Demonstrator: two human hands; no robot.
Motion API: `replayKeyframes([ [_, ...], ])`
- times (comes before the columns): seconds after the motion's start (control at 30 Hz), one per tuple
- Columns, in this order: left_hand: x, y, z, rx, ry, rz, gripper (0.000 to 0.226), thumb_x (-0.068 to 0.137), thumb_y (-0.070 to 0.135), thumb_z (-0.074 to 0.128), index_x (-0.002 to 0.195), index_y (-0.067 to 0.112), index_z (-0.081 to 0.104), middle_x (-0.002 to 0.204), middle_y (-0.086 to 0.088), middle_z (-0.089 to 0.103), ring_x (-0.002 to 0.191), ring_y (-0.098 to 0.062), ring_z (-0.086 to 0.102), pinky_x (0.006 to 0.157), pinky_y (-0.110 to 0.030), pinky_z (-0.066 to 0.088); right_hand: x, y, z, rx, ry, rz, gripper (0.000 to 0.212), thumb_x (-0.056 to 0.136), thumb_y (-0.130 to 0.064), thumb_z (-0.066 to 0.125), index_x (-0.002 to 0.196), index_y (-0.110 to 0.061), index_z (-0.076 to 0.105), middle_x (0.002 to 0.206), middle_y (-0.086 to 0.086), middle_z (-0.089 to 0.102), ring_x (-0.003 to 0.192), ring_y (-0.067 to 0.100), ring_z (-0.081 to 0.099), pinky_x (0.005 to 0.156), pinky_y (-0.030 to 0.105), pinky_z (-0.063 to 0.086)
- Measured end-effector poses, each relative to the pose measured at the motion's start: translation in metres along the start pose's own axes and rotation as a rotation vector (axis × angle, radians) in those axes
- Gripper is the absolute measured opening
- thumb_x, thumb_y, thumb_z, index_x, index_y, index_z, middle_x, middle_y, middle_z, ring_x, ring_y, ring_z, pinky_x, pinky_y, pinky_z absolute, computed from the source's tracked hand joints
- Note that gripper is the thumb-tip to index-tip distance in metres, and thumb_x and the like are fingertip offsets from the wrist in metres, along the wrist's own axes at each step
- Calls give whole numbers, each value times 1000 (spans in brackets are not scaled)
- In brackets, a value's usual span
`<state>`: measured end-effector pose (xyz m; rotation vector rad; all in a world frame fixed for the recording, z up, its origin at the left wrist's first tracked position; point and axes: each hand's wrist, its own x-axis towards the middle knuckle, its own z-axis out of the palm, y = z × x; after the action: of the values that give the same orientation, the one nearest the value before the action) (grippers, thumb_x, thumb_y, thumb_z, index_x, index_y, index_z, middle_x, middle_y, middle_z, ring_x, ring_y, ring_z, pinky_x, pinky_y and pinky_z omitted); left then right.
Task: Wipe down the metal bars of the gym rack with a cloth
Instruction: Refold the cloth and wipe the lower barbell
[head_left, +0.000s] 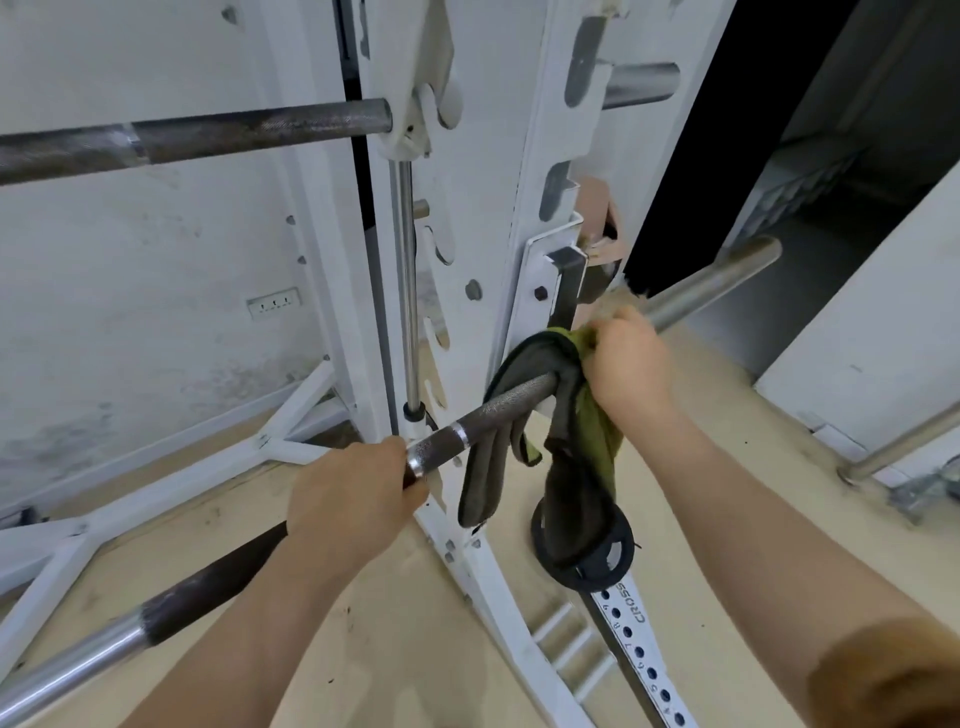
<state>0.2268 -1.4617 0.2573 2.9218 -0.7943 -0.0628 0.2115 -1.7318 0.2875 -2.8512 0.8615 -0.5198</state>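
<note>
A long metal barbell (498, 402) runs diagonally from the lower left up to the right, through the white gym rack (488, 171). My left hand (353, 493) grips its knurled part just left of a shiny ring. A dark grey and olive cloth (571, 441) is draped over the bar close to the rack upright, its ends hanging down. My right hand (628, 358) holds the bunched top of the cloth against the bar. A second, rusty bar (197, 137) lies horizontally at the upper left.
A chrome vertical guide rod (408, 291) stands behind the barbell. A small black weight plate (582, 545) sits low on a perforated white beam (639, 654). White base struts (156, 483) cross the tan floor at left. A dark doorway opens at upper right.
</note>
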Motion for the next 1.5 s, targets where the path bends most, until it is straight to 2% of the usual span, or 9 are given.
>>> replayKeyframes([
  [0.23, -1, 1, 1, 11, 12, 5, 22, 89, 46, 46, 79, 26, 42, 68, 7, 51, 59, -10, 50, 50, -26, 36, -41, -13, 1, 159, -148, -191, 15, 76, -2, 52, 80, -7, 66, 84, 13, 63, 81, 34, 59, 61, 35, 48],
  [0.43, -2, 2, 3, 52, 32, 2, 23, 89, 45, 44, 79, 25, 40, 66, 6, 52, 58, -14, 52, 48, -28, 34, 0, -12, -5, -84, -83, 16, 14, 79, 1, 52, 86, -7, 60, 89, 11, 53, 86, 36, 60, 60, 34, 40],
  [0.7, -3, 0, 3, 32, 61, 7, 21, 89, 46, 45, 91, 25, 49, 77, 3, 60, 65, -20, 57, 54, -29, 44, -79, -67, 3, 69, -133, -352, 16, 87, -9, 52, 101, -9, 61, 97, 9, 54, 80, 34, 61, 57, 33, 33],
  [0.83, -11, -4, 1, -19, 54, 18, 20, 88, 45, 44, 96, 26, 45, 73, 5, 60, 63, -19, 55, 54, -30, 44, -29, -20, 3, -36, -88, -45, 26, 78, -3, 53, 103, -5, 57, 111, 15, 54, 94, 39, 58, 63, 38, 46],
  [0.97, -8, 2, -6, -248, -6, -8, 41, 83, 42, 55, 119, 36, 38, 82, 12, 60, 68, -12, 55, 56, -29, 46, -98, -89, 5, 145, -71, -273, 17, 76, -3, 63, 92, -6, 62, 91, 12, 55, 66, 33, 59, 52, 31, 31],
  [1.07, -8, -2, -13, -470, -113, -37, 57, 77, 23, 62, 125, 38, 33, 90, 11, 61, 78, -12, 58, 69, -38, 54, -129, -105, 6, 273, -200, -461, 11, 84, -8, 57, 95, -9, 60, 89, 6, 49, 68, 30, 56, 56, 37, 42],
  [1.23, -22, -2, -16, -438, -99, 3, 89, 80, 32, 61, 144, 52, 2, 106, 11, 61, 87, -14, 59, 76, -33, 53, -73, -46, 5, 192, -81, -168, 17, 88, -14, 53, 101, -12, 62, 98, 7, 58, 83, 31, 60, 61, 33, 40],
  [1.37, -34, 5, -10, -262, -11, 103, 78, 76, 46, 51, 145, 42, 14, 126, 14, 53, 111, -14, 51, 93, -37, 43, -110, -84, 4, 271, -153, -290, 20, 87, -13, 54, 106, -10, 61, 104, 8, 56, 82, 31, 61, 65, 35, 43],
  [1.5, -60, -9, -8, -178, 179, -18, 53, 79, 29, 55, 128, 29, 35, 111, 10, 56, 104, -16, 49, 82, -30, 36, -159, -116, 12, 503, -213, -481, 4, 80, -9, 60, 84, -10, 60, 85, 7, 56, 68, 30, 57, 57, 41, 47],
])
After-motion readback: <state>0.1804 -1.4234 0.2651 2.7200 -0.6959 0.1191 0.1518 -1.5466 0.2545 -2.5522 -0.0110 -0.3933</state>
